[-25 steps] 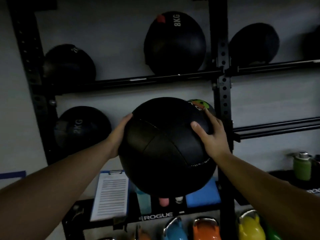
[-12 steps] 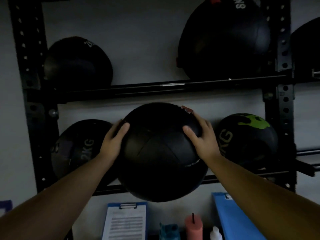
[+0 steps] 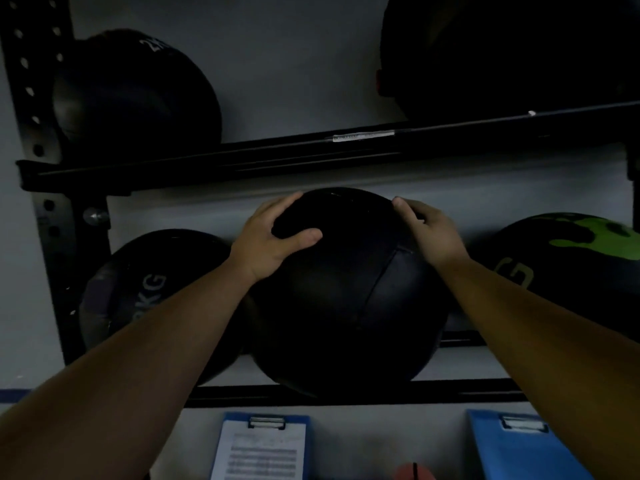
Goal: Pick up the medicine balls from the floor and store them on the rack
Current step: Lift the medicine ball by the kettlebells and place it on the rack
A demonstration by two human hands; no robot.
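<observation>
Ball goes onto the rack

Ball [image 3: 349,292], large, black and likely heavy, sits on the lower rail [image 3: 346,393] between two others. Left hand [image 3: 273,240] and right hand [image 3: 429,233] clamp its upper sides; smooth panels favour a wide two-handed hold.

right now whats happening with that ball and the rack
A person holds a plain black medicine ball with both hands, left hand and right hand on its upper sides. It sits in the lower shelf of the rack, between a ball marked KG and a green-splashed ball.
</observation>
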